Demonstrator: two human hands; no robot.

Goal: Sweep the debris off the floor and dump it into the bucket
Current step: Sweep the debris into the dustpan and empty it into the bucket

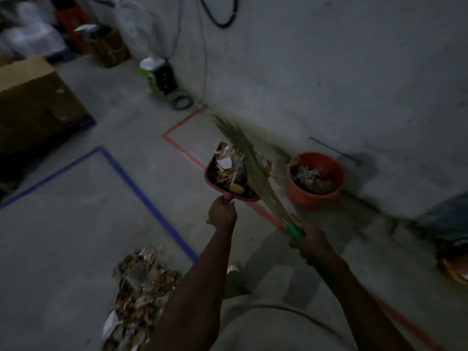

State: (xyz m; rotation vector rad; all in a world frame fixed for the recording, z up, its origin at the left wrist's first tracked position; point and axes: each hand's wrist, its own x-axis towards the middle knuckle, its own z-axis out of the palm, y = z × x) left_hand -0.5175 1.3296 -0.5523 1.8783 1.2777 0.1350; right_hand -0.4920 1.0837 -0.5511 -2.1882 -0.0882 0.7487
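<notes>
Far left of the bucket, a brown cardboard box (38, 97) sits on the concrete floor (63, 236). Nearer the bucket, a blue tape line (141, 196) runs across the floor. A debris pile (141, 295) of dry leaves, paper scraps and wrappers lies well left of the bucket and closer to the person, partly hidden by the left forearm. Just left of the bucket, the left hand (222, 215) is curled tight around the handle of a pink dustpan (209, 171), which is held off the floor and heaped with more scraps (229, 173). A grass broom (243, 153) lies slantwise over the pan's right side, its bristles resting on the load and pointing away from the person. The right hand (312, 243) grips the broom's green handle (295, 230), on the near side of the bucket. The two hands are apart, each clamped on its own tool. The orange bucket (334, 171) stands on the floor against the grey wall (329, 72), upright, with some litter already inside.
</notes>
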